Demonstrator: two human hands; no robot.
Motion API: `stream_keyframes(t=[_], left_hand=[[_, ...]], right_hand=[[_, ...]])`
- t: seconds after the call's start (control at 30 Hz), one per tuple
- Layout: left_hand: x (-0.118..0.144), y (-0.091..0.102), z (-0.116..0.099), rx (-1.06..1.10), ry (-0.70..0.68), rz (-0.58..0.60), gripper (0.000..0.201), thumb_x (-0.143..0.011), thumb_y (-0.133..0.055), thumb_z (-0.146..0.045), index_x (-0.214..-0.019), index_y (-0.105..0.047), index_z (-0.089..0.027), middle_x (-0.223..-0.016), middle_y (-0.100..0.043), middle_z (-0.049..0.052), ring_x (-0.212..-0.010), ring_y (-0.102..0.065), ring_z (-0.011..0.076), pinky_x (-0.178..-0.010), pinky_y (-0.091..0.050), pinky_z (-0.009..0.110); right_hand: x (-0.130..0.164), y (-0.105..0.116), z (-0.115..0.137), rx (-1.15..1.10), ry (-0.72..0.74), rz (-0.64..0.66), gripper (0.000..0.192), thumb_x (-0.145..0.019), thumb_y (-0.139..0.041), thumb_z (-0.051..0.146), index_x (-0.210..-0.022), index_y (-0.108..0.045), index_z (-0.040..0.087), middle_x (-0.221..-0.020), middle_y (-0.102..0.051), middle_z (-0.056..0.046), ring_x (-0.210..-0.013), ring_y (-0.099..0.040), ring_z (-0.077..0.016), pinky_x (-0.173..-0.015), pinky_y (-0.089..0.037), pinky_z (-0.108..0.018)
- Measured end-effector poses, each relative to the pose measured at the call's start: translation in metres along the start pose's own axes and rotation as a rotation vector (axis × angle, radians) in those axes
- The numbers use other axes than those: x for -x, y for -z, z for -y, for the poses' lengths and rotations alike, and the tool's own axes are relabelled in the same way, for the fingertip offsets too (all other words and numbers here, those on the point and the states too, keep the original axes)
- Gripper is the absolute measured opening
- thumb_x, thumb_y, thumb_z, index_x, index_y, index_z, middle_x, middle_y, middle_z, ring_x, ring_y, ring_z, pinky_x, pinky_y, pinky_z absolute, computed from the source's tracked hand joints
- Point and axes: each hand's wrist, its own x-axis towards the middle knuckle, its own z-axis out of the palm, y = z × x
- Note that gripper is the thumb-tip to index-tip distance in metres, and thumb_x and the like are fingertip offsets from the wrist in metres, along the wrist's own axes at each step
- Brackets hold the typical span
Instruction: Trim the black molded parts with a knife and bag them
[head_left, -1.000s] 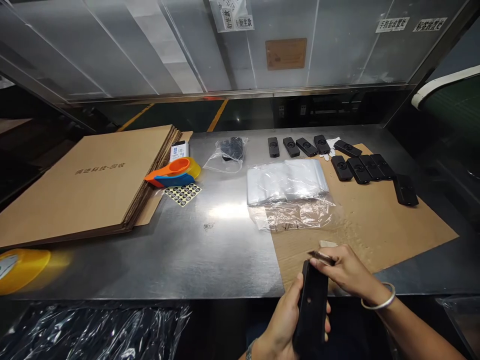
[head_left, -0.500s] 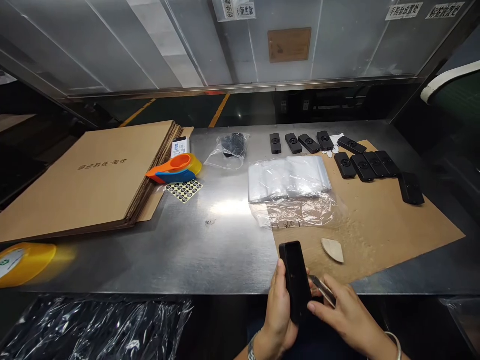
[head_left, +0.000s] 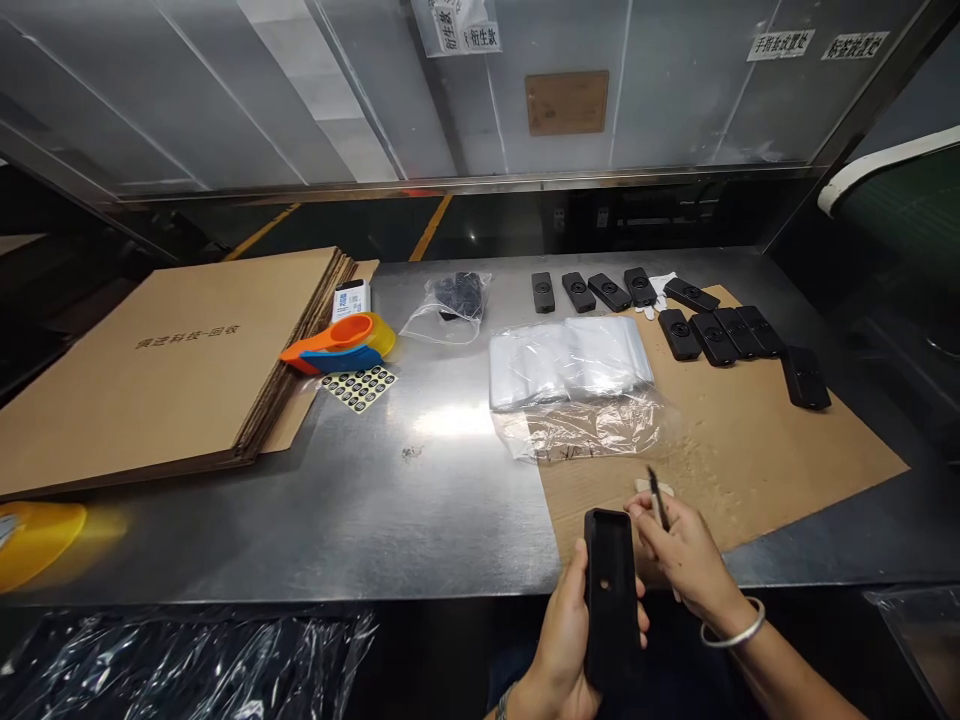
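My left hand [head_left: 561,630] is wrapped round a black plastic housing [head_left: 611,615], held at the table's front edge. Its hollow inside faces me, with a small hole in its floor. Just right of the housing's far end, my right hand [head_left: 686,550] grips a slim knife-like tool [head_left: 657,498] with its dark tip pointing up and away. The exact kind of tool is unclear. Partly hidden behind the fingers, a beige wedge-shaped piece [head_left: 643,486] lies on the cardboard sheet [head_left: 795,455].
Several black housings [head_left: 714,338] lie at the back right. A stack of clear plastic bags [head_left: 570,360] sits mid-table. Leftward are a bagged black item [head_left: 459,296], an orange and blue tape dispenser [head_left: 337,345], a sticker sheet [head_left: 360,388] and stacked flat cartons [head_left: 172,370].
My right hand has moved away from the housing's side, up over the beige piece, and the tool now points upward. The housing has shifted right and turned, showing its hollow more plainly.
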Motion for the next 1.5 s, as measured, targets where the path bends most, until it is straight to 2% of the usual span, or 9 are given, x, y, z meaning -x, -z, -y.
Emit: stream_keyframes(t=[0.17,0.3,0.5,0.7,0.93,1.1,1.23,1.4,1.5], left_hand=[[0.003,0.000,-0.004,0.023,-0.071,-0.053,0.062,-0.083,-0.038,-0.061,-0.080,-0.063,-0.004,-0.060,-0.061,0.010,-0.047,-0.054,0.0124,-0.046,-0.044,0.021],[0.006,-0.002,-0.002,-0.051,-0.167,-0.055,0.061,-0.079,-0.043,-0.063,-0.102,-0.060,-0.009,-0.057,-0.060,0.007,-0.050,-0.056,0.0139,-0.049,-0.044,0.022],[0.005,-0.001,0.008,-0.208,-0.321,-0.127,0.062,-0.074,-0.050,-0.065,-0.096,-0.061,-0.008,-0.059,-0.062,0.006,-0.054,-0.057,0.0161,-0.053,-0.044,0.025],[-0.004,0.003,0.007,-0.195,-0.221,-0.014,0.071,-0.079,-0.035,-0.068,-0.081,-0.064,-0.004,-0.057,-0.062,0.011,-0.050,-0.056,0.0155,-0.049,-0.042,0.024],[-0.008,0.002,0.005,-0.051,-0.182,-0.037,0.063,-0.080,-0.041,-0.064,-0.092,-0.063,-0.005,-0.059,-0.062,0.009,-0.050,-0.057,0.0141,-0.051,-0.046,0.023],[-0.009,0.003,0.009,-0.044,-0.232,-0.100,0.061,-0.076,-0.047,-0.064,-0.105,-0.058,-0.011,-0.062,-0.063,0.006,-0.054,-0.060,0.0166,-0.052,-0.048,0.025],[-0.011,0.005,0.013,-0.188,-0.279,-0.090,0.066,-0.074,-0.045,-0.069,-0.092,-0.059,-0.008,-0.061,-0.063,0.009,-0.055,-0.060,0.0185,-0.051,-0.047,0.027],[-0.022,0.005,0.004,-0.256,-0.279,0.004,0.055,-0.074,-0.052,-0.064,-0.096,-0.052,-0.013,-0.071,-0.066,0.009,-0.053,-0.058,0.0147,-0.050,-0.042,0.023],[-0.040,0.006,-0.008,-0.372,-0.471,-0.072,0.048,-0.081,-0.048,-0.055,-0.104,-0.052,-0.013,-0.084,-0.067,0.011,-0.078,-0.062,0.0183,-0.070,-0.046,0.027]], right_hand=[[0.018,-0.001,0.009,-0.083,-0.074,0.153,0.040,-0.080,-0.053,0.045,-0.104,-0.046,0.014,-0.050,-0.046,0.007,-0.043,-0.045,-0.0091,-0.042,-0.033,-0.020],[0.024,-0.008,0.003,-0.096,-0.038,0.260,0.024,-0.081,-0.053,0.035,-0.096,-0.044,0.018,-0.054,-0.053,0.006,-0.046,-0.054,-0.0123,-0.048,-0.044,-0.024],[0.011,-0.016,-0.005,-0.094,-0.051,0.065,0.028,-0.081,-0.050,0.041,-0.067,-0.043,0.018,-0.048,-0.043,0.007,-0.040,-0.043,-0.0073,-0.039,-0.031,-0.019],[0.005,-0.005,-0.003,-0.174,-0.102,-0.022,0.041,-0.079,-0.050,0.055,-0.069,-0.049,0.015,-0.043,-0.025,0.011,-0.039,-0.020,-0.0039,-0.037,-0.015,-0.019],[0.023,-0.003,-0.006,-0.176,-0.055,0.231,0.028,-0.082,-0.052,0.041,-0.097,-0.046,0.018,-0.059,-0.055,0.004,-0.049,-0.053,-0.0127,-0.051,-0.045,-0.026],[0.026,-0.010,-0.011,0.049,-0.006,0.174,0.013,-0.081,-0.052,0.031,-0.085,-0.049,0.019,-0.053,-0.052,0.006,-0.046,-0.052,-0.0116,-0.048,-0.042,-0.022],[0.012,-0.009,-0.016,0.105,0.006,0.072,0.030,-0.086,-0.043,0.044,-0.071,-0.046,0.019,-0.048,-0.048,0.005,-0.040,-0.048,-0.0109,-0.042,-0.034,-0.021],[-0.026,0.028,-0.032,0.520,0.122,-0.306,0.041,-0.087,-0.037,0.054,-0.075,-0.053,0.018,-0.060,-0.056,-0.001,-0.057,-0.054,-0.0160,-0.052,-0.036,-0.025],[-0.044,0.056,-0.047,0.964,0.096,-0.422,0.032,-0.091,-0.034,0.042,-0.091,-0.055,0.018,-0.070,-0.061,-0.005,-0.059,-0.056,-0.0190,-0.053,-0.034,-0.027]])
